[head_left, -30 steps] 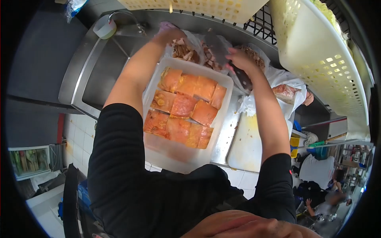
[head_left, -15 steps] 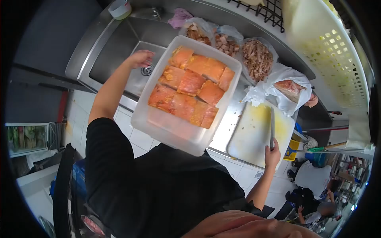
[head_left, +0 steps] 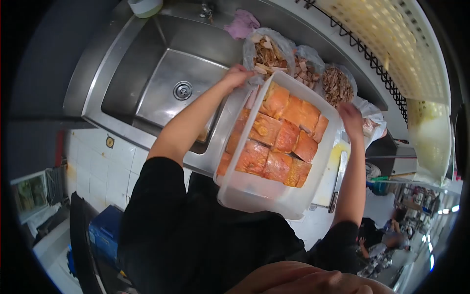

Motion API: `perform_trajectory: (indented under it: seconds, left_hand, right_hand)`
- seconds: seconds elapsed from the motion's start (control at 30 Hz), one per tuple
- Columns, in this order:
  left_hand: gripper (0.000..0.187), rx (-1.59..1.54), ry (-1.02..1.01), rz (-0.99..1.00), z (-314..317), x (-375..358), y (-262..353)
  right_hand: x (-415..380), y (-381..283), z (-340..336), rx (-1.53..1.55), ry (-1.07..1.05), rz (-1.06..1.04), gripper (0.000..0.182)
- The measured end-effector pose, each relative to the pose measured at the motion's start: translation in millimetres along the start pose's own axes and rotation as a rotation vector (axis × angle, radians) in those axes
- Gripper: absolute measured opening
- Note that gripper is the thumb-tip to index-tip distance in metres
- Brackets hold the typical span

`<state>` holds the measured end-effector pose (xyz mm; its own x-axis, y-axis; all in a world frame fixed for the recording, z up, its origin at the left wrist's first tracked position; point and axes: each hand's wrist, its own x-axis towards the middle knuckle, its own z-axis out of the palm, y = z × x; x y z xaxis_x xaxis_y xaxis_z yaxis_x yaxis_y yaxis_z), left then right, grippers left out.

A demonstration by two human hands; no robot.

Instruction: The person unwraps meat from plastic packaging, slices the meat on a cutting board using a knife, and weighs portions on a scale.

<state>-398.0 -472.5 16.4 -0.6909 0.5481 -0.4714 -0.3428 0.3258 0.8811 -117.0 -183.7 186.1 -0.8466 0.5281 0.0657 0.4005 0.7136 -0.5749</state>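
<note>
A translucent plastic container (head_left: pixel 259 198) holds several orange-brown slabs of meat (head_left: pixel 286 136), laid in rows. My left hand (head_left: pixel 238 76) is at its upper left corner, beside a clear bag of cut meat (head_left: pixel 268 55); the fingers look loosely spread, and any contact is unclear. At the container's upper right edge is my right hand (head_left: pixel 350 117), its fingers smeared by motion. A knife (head_left: pixel 339 181) lies on a white cutting board (head_left: pixel 325 192), partly hidden by the container and next to my right forearm.
Left of the container is a steel sink (head_left: pixel 161 93). Bags of chopped meat (head_left: pixel 337 86) and a pink cloth (head_left: pixel 242 24) line the back. A perforated white basket (head_left: pixel 416 63) hangs over the upper right. People (head_left: pixel 387 240) are in the background at the lower right.
My right hand has let go of the knife and moved up to the container's edge. My left hand has moved from above the sink towards the bag. The container sits farther right, away from the sink.
</note>
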Motion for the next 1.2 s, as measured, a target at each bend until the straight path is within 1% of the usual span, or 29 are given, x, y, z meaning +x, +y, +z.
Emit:
perform_trajectory:
  seconds: [0.03, 0.07, 0.1, 0.13, 0.17, 0.2, 0.23, 0.27, 0.3, 0.33, 0.37, 0.43, 0.47, 0.5, 0.53, 0.57, 0.63, 0.7, 0.73, 0.8, 0.83, 0.87, 0.93, 0.97, 1.03, 1.07, 1.13, 1.17, 1.2]
  left_hand:
    - [0.071, -0.002, -0.047, -0.035, 4.6, 4.7, 1.5]
    - [0.071, -0.007, -0.070, -0.038, 9.3, 2.9, 3.9]
    - [0.066, -0.005, -0.051, -0.025, 13.1, -1.9, 8.3]
    - [0.061, -0.005, -0.031, -0.013, 18.2, -2.5, 10.9]
    - [0.056, 0.026, 0.082, -0.008, 28.5, 9.1, -0.3]
    - [0.056, 0.020, 0.066, -0.004, 33.2, 17.9, -7.0]
    - [0.053, 0.113, 0.112, 0.032, 36.9, 22.5, -10.8]
    - [0.049, 0.204, 0.161, 0.068, 40.0, 26.5, -15.1]
    - [0.044, 0.053, 0.004, -0.012, 35.5, 24.1, -12.6]
    - [0.044, 0.049, -0.005, -0.013, 35.7, 19.7, -10.7]
    - [0.038, 0.008, 0.041, 0.008, 37.3, 13.8, -9.5]
    - [0.033, -0.034, 0.085, 0.025, 37.0, 6.9, 1.8]
    - [0.027, -0.266, 0.032, 0.026, 37.4, 5.3, 9.5]
    - [0.022, -0.497, -0.024, 0.027, 37.6, 4.0, 17.8]
    - [0.022, -0.495, -0.030, 0.026, 37.5, 3.6, 26.5]
    - [0.019, -0.528, -0.056, 0.078, 36.4, 4.2, 36.9]
    - [0.015, -0.554, -0.085, 0.138, 29.3, 0.2, 56.0]
    - [0.020, -0.340, -0.290, 0.171, 18.6, -5.2, 65.1]
    - [0.020, -0.332, -0.298, 0.176, 14.8, -2.6, 63.3]
    - [0.021, -0.131, -0.109, 0.105, 5.7, 12.9, 53.1]
    - [0.027, -0.061, 0.084, 0.069, 1.9, 30.5, 44.1]
    - [0.027, -0.054, 0.075, 0.075, -2.3, 44.3, 38.0]
    - [0.039, -0.579, -0.015, -0.107, -4.7, 69.5, 32.0]
    - [0.039, -0.573, -0.025, -0.100, -0.1, 87.5, 28.2]
    - [0.024, -0.496, 0.066, 0.178, 8.1, 105.8, 33.2]
    - [0.024, -0.489, 0.054, 0.179, 9.3, 106.1, 41.3]
    - [0.037, -0.231, -0.068, 0.406, 4.6, 77.0, 88.4]
    - [0.037, -0.220, -0.086, 0.408, 9.0, 76.7, 88.4]
    - [0.031, -0.090, -0.053, 0.601, 9.6, 73.8, 89.4]
  right_hand:
    - [38.6, -15.6, 18.2, -0.098, -0.147, 0.008, 0.027]
    - [69.7, -26.5, 40.5, -0.148, -0.213, -0.041, 0.023]
    - [97.2, -32.7, 62.0, -0.220, -0.319, -0.155, 0.025]
    - [121.6, -34.8, 80.7, -0.289, -0.403, -0.163, 0.028]
    - [143.0, -38.4, 96.2, -0.356, -0.488, -0.171, 0.030]
    - [164.4, -46.6, 111.0, -0.410, -0.574, -0.003, 0.031]
    - [176.3, -56.5, 121.9, -0.461, -0.659, 0.165, 0.033]
    - [178.2, -62.4, 128.8, -0.471, -0.656, 0.175, 0.033]
    - [181.5, -67.5, 134.8, -0.545, -0.687, 0.179, 0.033]
    - [181.6, -70.5, 138.0, -0.614, -0.721, 0.186, 0.033]
    - [186.9, -48.4, 147.7, -0.618, -0.726, 0.194, 0.033]
    - [211.4, 22.7, 168.1, -0.929, -0.771, -0.481, 0.027]
    - [219.0, 27.0, 160.9, -0.929, -0.773, -0.474, 0.027]
    - [225.2, 27.4, 151.5, -0.910, -0.780, -0.635, 0.024]
    - [225.8, 20.1, 142.5, -0.886, -0.783, -0.796, 0.022]
    - [222.9, 13.3, 134.4, -0.885, -0.779, -0.789, 0.022]
    - [213.6, -14.3, 116.1, -0.034, -0.368, 0.438, 0.024]
    - [208.8, -24.9, 98.9, -0.035, -0.333, 0.448, 0.023]
    - [206.4, -26.7, 91.6, -0.041, -0.300, 0.454, 0.022]
    - [200.0, -30.8, 82.9, 0.020, -0.278, 0.439, 0.023]
    - [195.6, -32.0, 80.6, 0.077, -0.263, 0.422, 0.024]
    - [190.3, -33.9, 82.1, 0.082, -0.252, 0.427, 0.024]
    - [181.4, -42.4, 89.8, 0.161, -0.286, 0.418, 0.025]
    - [177.4, -48.9, 91.7, 0.163, -0.273, 0.419, 0.025]
    - [172.0, -61.1, 93.1, 0.053, -0.429, 0.341, 0.026]
    - [169.4, -64.6, 91.7, 0.057, -0.419, 0.349, 0.026]
    - [166.2, -65.6, 84.0, 0.045, -0.385, 0.262, 0.026]
    - [163.0, -68.1, 74.6, 0.053, -0.370, 0.274, 0.026]
    - [160.3, -69.5, 62.7, 0.072, -0.409, 0.259, 0.023]
